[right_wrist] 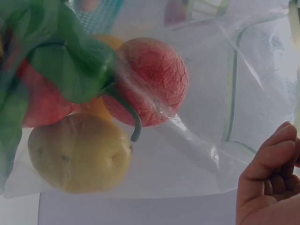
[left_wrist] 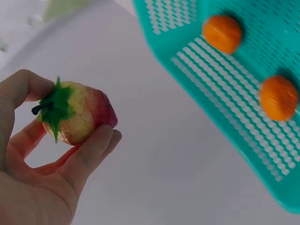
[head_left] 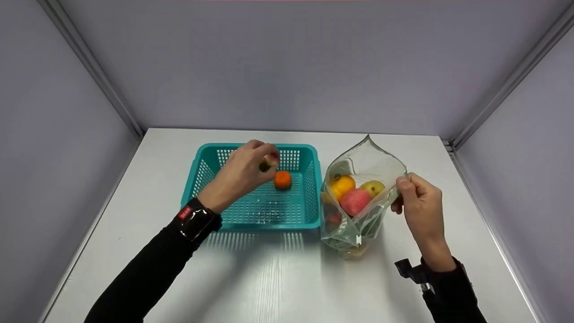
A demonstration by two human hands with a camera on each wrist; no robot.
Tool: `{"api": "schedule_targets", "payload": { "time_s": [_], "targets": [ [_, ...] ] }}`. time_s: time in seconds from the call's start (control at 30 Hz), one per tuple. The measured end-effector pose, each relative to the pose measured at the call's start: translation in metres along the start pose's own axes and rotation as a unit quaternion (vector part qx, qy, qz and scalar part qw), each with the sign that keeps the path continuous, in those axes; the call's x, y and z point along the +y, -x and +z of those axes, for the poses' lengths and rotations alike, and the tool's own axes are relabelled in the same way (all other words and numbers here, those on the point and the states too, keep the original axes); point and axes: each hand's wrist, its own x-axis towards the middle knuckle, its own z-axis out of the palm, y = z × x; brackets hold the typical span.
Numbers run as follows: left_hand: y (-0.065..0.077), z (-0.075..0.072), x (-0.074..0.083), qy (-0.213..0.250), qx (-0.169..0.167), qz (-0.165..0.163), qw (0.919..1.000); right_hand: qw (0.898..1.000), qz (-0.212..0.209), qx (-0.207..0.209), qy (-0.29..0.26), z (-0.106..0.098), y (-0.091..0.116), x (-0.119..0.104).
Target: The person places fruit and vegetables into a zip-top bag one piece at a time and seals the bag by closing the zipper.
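Note:
My left hand (head_left: pixel 242 168) is raised over the teal basket (head_left: pixel 312 197). Its thumb and fingertips pinch a small red-and-yellow strawberry-like fruit (left_wrist: pixel 89 110) with a green leafy cap and dark stem. To the right, my right hand (head_left: pixel 421 202) grips the rim of a clear plastic bag (head_left: pixel 372 163) between thumb and fingers, and the bag's mouth gapes. Inside it lie a pink-red round fruit (head_left: pixel 355 202), an orange-yellow fruit (head_left: pixel 343 184) and a yellowish potato-like piece (right_wrist: pixel 79 154). A green pepper (right_wrist: pixel 75 70) shows through the plastic in the right wrist view.
One orange (head_left: pixel 282 180) sits in the basket in the head view. The left wrist view shows a second orange (left_wrist: pixel 222 33) there. Basket and bag stand side by side on a white table (head_left: pixel 269 282), with grey panels (head_left: pixel 287 67) around it.

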Motion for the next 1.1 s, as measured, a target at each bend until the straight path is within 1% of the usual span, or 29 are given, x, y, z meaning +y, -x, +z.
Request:
{"api": "schedule_targets", "payload": {
  "time_s": [0.13, 0.27, 0.33, 0.47, 0.67, 0.87, 1.0, 1.1],
  "targets": [
    [0.002, 0.001, 0.021, -0.004, 0.017, 0.052, 0.9985, 1.0, 0.0, 0.001, -0.002, 0.0, 0.0, 0.0],
    [0.004, 0.0, 0.034, -0.01, 0.043, 0.107, 0.9933, 1.0, -0.002, 0.001, -0.004, 0.001, -0.001, 0.0],
    [0.006, 0.0, 0.039, -0.015, 0.053, 0.128, 0.9903, 1.0, -0.003, 0.0, -0.003, 0.002, -0.001, 0.0],
    [0.01, -0.001, 0.047, -0.015, 0.067, 0.158, 0.9851, 1.0, -0.005, 0.0, -0.001, 0.002, -0.002, 0.001],
    [0.009, 0.0, 0.062, 0.014, 0.068, 0.188, 0.9797, 1.0, -0.004, 0.001, -0.002, 0.003, -0.003, 0.002],
    [0.004, 0.003, 0.084, 0.035, 0.064, 0.207, 0.9756, 1.0, -0.005, -0.003, -0.002, 0.003, -0.003, 0.001],
    [-0.001, 0.01, 0.1, 0.06, 0.062, 0.22, 0.9716, 1.0, -0.003, -0.002, 0.0, 0.003, -0.003, 0.0],
    [-0.004, 0.017, 0.109, 0.072, 0.052, 0.225, 0.9703, 1.0, -0.002, -0.002, 0.002, 0.003, -0.002, 0.0]
  ]
}}
